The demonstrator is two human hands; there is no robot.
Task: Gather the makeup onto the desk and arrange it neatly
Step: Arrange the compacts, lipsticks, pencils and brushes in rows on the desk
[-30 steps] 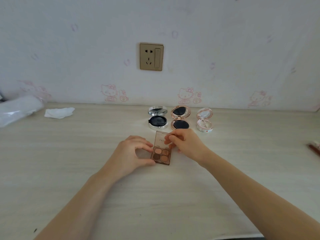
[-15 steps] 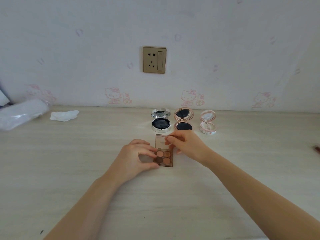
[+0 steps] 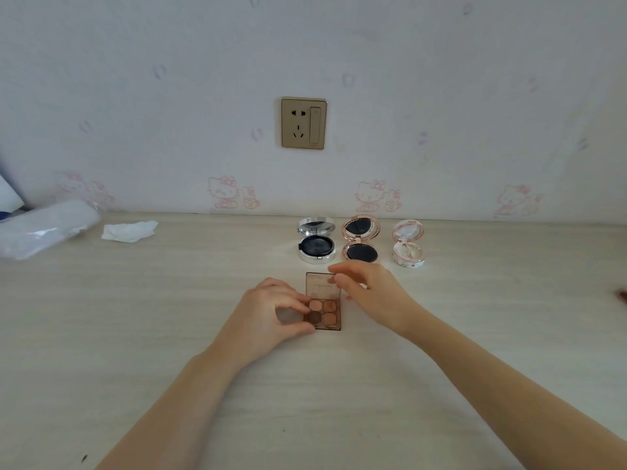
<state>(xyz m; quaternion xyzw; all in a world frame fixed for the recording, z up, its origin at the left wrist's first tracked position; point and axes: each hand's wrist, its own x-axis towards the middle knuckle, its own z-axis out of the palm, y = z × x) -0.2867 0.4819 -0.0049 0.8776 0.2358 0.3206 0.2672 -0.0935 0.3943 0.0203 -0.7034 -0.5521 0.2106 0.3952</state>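
The eyeshadow palette (image 3: 322, 301) lies open on the pale wooden desk (image 3: 169, 317), just in front of a row of three open compacts. Its tray holds four pans in brown and peach shades; its raised lid carries a line of lettering too small to read. The left hand (image 3: 268, 317) pinches the tray's left edge between thumb and curled fingers, and the right hand (image 3: 369, 293) holds the lid's right side with its fingertips bent around it. Behind, the silver compact (image 3: 316, 244) holds a dark cushion, the rose-gold compact (image 3: 360, 242) a dark round pad, and the pink-and-white compact (image 3: 408, 244) a pale inside. At far left lie a crumpled tissue (image 3: 129, 231) and a clear plastic bag (image 3: 44, 228).
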